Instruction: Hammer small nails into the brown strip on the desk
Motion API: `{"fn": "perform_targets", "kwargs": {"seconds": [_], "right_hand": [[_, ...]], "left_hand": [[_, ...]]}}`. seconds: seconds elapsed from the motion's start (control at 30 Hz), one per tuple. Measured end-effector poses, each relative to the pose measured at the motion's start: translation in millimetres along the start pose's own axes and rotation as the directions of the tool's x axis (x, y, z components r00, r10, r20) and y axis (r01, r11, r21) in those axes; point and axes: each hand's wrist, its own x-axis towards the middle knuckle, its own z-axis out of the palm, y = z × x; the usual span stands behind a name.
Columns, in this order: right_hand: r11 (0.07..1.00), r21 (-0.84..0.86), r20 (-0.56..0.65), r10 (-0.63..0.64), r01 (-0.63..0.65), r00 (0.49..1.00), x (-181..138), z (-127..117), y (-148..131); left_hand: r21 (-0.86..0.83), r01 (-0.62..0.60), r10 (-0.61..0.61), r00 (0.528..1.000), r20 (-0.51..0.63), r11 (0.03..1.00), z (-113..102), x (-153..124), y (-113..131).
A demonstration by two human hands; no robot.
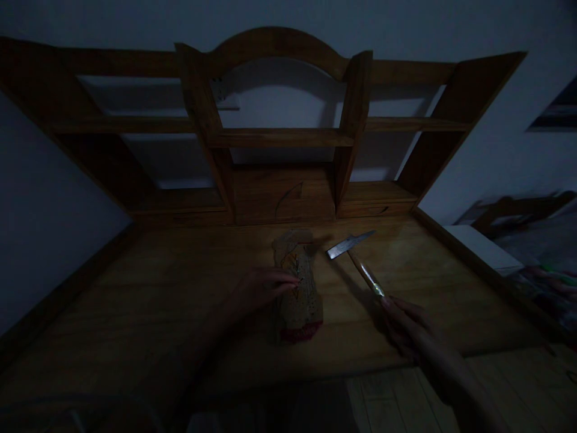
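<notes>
My right hand [408,325] is wrapped round the wooden handle of a hammer [354,246]. The hammer's metal head is raised to the right of a rough, worn brown piece [311,300], perhaps wood or cardboard, with a red front end and small dark marks and yellowish bits on top. Over that piece, my left hand [265,285] has its thumb and fingers pinched together, the fingertips at its upper face. Something tiny and thin may be between them, but it is too small and dark to name. The hammer head is apart from the left hand.
The brown piece lies on a wooden desk [180,282] with raised side edges. Behind it stands a wooden shelf unit [279,138] with an arched top and several compartments. To the right are a white surface [484,246] and a wooden chair back or headboard [523,207]. The light is dim.
</notes>
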Motion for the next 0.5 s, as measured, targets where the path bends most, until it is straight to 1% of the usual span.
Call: {"fn": "perform_targets", "kwargs": {"seconds": [0.07, 0.13, 0.3, 0.43, 0.5], "right_hand": [[1.0, -0.011, -0.007, -0.001, 0.001, 1.0, -0.1, 0.4, -1.6], [1.0, -0.009, -0.029, 0.0, 0.0, 1.0, -0.9, 2.7, -4.4], [1.0, -0.003, -0.113, -0.014, 0.014, 0.994, -5.9, 12.4, -13.1], [1.0, -0.003, -0.1, -0.025, 0.025, 0.995, -5.5, 13.2, -12.0], [0.999, -0.028, -0.124, -0.045, 0.042, 0.991, -3.6, 10.7, -9.9]], "left_hand": [[0.012, -0.005, 0.005, 1.0, -0.019, 1.0, 3.3, 0.4, -4.4], [0.032, -0.028, 0.028, 1.0, -0.013, 0.999, 5.2, 1.0, -7.1], [0.102, -0.133, 0.131, 0.991, 0.031, 0.986, 4.4, 1.4, -6.3], [0.124, -0.19, 0.188, 0.982, 0.027, 0.974, 5.8, 1.0, -8.8], [0.122, -0.202, 0.201, 0.979, 0.019, 0.972, 8.6, 1.3, -12.8]]}}
